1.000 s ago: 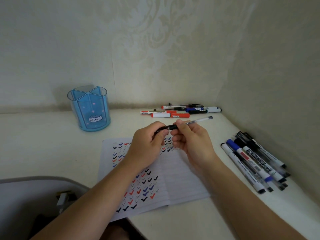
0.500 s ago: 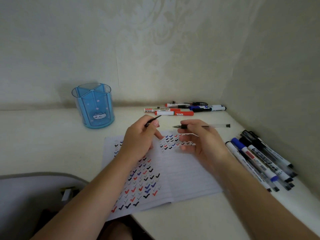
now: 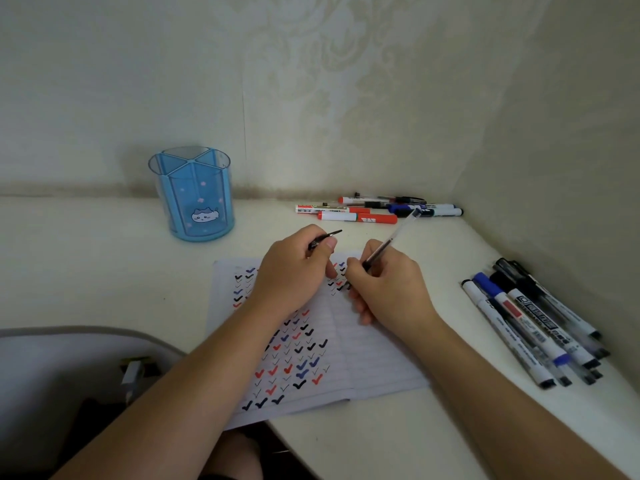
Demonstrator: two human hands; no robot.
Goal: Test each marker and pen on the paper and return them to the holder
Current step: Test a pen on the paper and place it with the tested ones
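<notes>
1. Pale walls meet in a corner, and a white desk [image 3: 104, 271] sits under them.
2. A lined paper [image 3: 377, 362] lies flat right in front of the person, where both hands can reach it. Lots of little ticks in black, blue and red fill its left side.
3. The right hand [image 3: 388, 289] grips a thin pen [image 3: 391, 242] the way you hold one to write, with its fingers curled round it. The clear back end points up and away. The tip is down by the top ticks, but the fingers hide it, so it may be touching the paper or just above it.
4. The left hand [image 3: 294, 275] rests on the paper just beside the right hand. It pinches the black cap [image 3: 325, 237] between thumb and finger. I think this keeps the paper still and the cap ready to go back on.
5. The blue holder [image 3: 195, 195] stands at the back left, well apart from the hands (it has a small cat picture on it). You can see through it, and no pens stand in it yet.
6. One pile of markers [image 3: 356, 216] lies by the back wall. Another pile [image 3: 530, 323] lies by the right wall. All of them still need to go into the holder, so most of the job is left.
</notes>
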